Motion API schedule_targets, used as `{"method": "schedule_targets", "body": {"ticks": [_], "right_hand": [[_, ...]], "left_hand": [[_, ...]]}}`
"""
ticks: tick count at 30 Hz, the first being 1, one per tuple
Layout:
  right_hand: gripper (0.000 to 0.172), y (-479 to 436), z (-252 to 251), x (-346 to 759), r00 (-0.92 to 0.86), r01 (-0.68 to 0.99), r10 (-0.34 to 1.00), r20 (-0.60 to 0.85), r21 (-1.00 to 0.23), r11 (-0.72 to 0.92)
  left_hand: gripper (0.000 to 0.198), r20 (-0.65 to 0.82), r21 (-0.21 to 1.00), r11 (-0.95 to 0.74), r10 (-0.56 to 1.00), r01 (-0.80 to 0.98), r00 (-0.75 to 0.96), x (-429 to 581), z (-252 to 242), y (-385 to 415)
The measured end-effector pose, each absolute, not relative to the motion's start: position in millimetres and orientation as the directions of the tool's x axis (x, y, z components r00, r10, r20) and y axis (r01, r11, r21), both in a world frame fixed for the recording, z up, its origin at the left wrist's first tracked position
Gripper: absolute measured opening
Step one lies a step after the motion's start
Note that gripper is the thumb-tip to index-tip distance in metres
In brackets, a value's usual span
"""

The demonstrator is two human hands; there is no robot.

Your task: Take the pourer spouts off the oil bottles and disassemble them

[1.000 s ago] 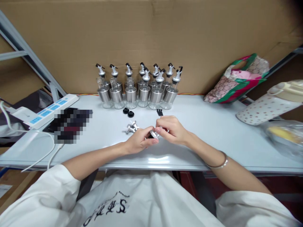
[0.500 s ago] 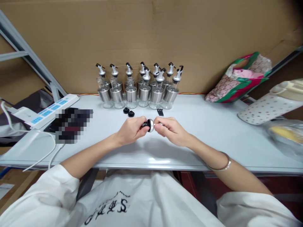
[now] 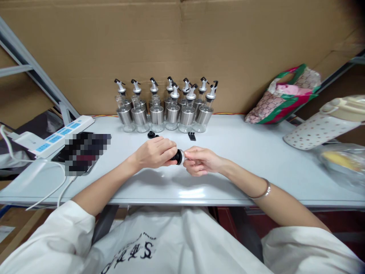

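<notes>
Between my hands, above the front part of the table, is a pour spout (image 3: pixel 181 156) with a silver collar and a black ribbed stopper. My left hand (image 3: pixel 157 153) is wrapped round the black stopper end. The thumb and fingers of my right hand (image 3: pixel 203 161) pinch the silver end, which they mostly cover. Just behind my left hand lies a black stopper (image 3: pixel 151 134); a second one is almost hidden by that hand. Several small black levers (image 3: pixel 192 136) lie together behind my right hand.
Glass bottles with steel sleeves (image 3: pixel 157 115) stand in two rows at the back, many with spouts fitted. A power strip (image 3: pixel 64 135) and cables lie at left. To the right are a patterned bag (image 3: pixel 281 99), a dotted flask (image 3: pixel 313 131) and a plastic-wrapped bowl (image 3: pixel 342 163).
My left hand has turned over the stopper, its back now facing up and covering one loose stopper. My right hand has lowered slightly and turned, its lower fingers loosened. The spout remains between both hands.
</notes>
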State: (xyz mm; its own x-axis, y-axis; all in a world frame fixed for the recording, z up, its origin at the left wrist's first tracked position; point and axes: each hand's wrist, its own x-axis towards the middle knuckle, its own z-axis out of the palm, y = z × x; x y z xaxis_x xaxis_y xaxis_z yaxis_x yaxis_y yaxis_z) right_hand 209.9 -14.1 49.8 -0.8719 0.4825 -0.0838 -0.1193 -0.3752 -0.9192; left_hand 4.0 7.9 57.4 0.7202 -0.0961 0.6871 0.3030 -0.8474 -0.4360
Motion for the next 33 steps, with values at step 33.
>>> {"method": "schedule_targets", "body": {"ticks": [33], "right_hand": [[0.03, 6.8, 57.7, 242.3, -0.533, 0.655, 0.342, 0.774, 0.121, 0.746]], "left_hand": [[0.037, 0.705, 0.3, -0.613, 0.658, 0.731, 0.263, -53.3, 64.2, 49.4]]}}
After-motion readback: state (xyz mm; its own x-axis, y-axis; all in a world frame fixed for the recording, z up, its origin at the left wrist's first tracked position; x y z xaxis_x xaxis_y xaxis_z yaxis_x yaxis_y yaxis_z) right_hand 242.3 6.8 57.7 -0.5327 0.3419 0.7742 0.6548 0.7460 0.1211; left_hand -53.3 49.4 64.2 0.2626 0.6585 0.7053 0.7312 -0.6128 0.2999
